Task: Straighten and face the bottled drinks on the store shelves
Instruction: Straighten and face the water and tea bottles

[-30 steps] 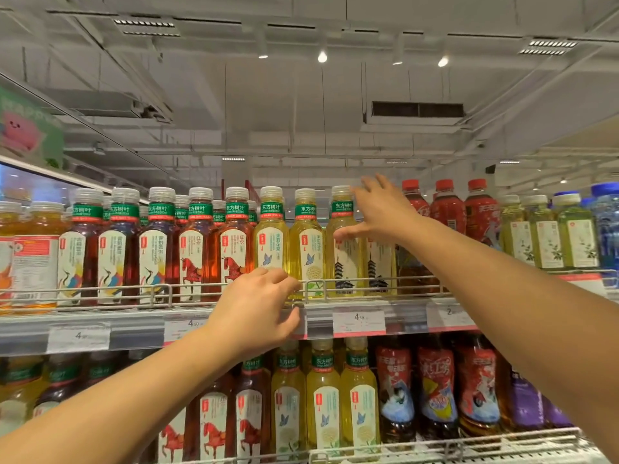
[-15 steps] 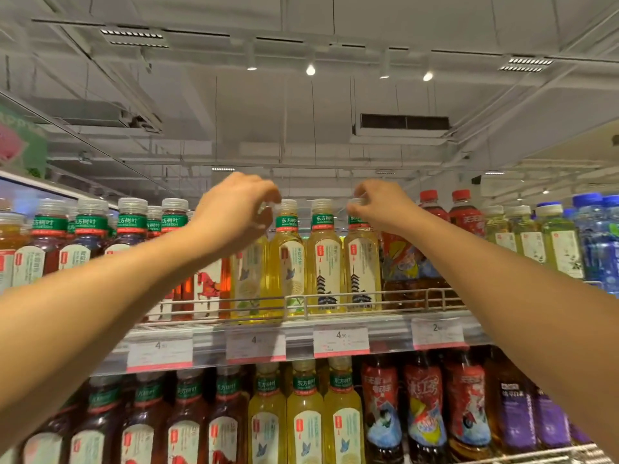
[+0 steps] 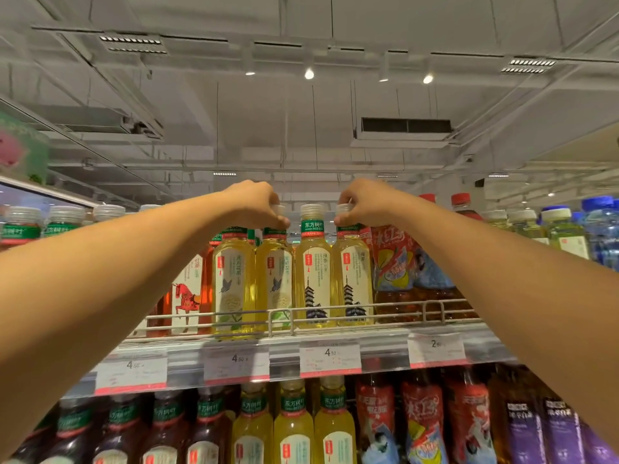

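Note:
Several yellow tea bottles with green neck bands stand side by side on the upper shelf (image 3: 368, 343). My left hand (image 3: 258, 204) is closed over the cap of a yellow butterfly-label bottle (image 3: 276, 279). My right hand (image 3: 363, 202) pinches the cap of a yellow pagoda-label bottle (image 3: 355, 279) at the right end of the group. Between them an untouched pagoda-label bottle (image 3: 313, 276) faces front. Another butterfly-label bottle (image 3: 232, 283) stands just left of the one my left hand holds. Both forearms reach up from the lower corners.
Red tea bottles with a horse label (image 3: 187, 293) stand left of the yellow ones; red-wrapped bottles (image 3: 392, 269) and blue water bottles (image 3: 599, 229) stand right. A wire rail (image 3: 335, 311) fronts the shelf, price tags (image 3: 330, 358) below it. The lower shelf holds more bottles (image 3: 294, 426).
My left hand rose from the shelf rail to a bottle cap. My right hand went from spread fingers to a pinch on a cap. The view tilted upward.

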